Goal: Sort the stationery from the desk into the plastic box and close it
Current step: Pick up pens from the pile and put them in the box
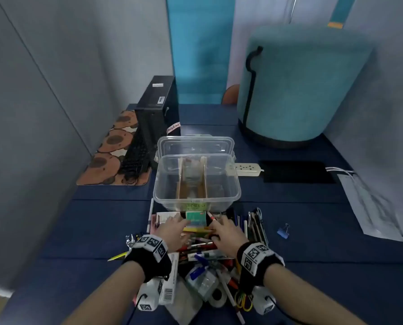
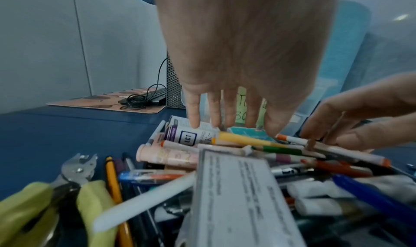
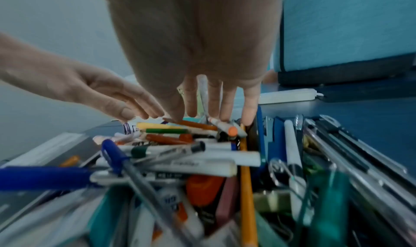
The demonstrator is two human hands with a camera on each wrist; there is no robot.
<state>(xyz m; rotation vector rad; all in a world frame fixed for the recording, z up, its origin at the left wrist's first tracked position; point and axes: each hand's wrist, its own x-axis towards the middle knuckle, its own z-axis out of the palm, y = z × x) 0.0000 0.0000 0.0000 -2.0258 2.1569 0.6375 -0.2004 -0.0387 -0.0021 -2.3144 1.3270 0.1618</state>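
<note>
**Both hands over the pile, nothing lifted yet**

Plastic box (image 1: 197, 181) open on the counter (image 1: 313, 226), lid tipped up behind, two upright dividers inside; compartments look bare, though clear walls make that hard to confirm. Stationery pile (image 1: 202, 252) heaped just in front of the box: pens, markers, cartons, tape roll, rubber bands, all crossed over one another.

Left hand (image 1: 172, 228) spread, fingers straight and pointing down, tips touching a white carton (image 2: 191, 136) at the pile's far-left edge. Right hand (image 1: 226, 233) likewise spread, fingertips (image 3: 248, 113) resting among markers at the far end, one orange-capped marker (image 3: 224, 127) just beside them. Neither hand curled round anything. Small green pack (image 1: 195, 218) between the two hands, hard against the box's front wall.

Blue binder clip (image 1: 283, 231) lying apart to the right, easy to overlook.

Risks, as judged from here:
- Pens interlocked; pulling one likely to drag neighbours off the heap and roll them across the counter.
- Pliers with yellow grips (image 2: 56, 197) in the mix; not stationery, could get swept in by mistake.
- Long items laid across dividers would hold the lid up and stop it latching.
- Two-handed scoop too big for a narrow compartment; spill over the rim probable.
</note>
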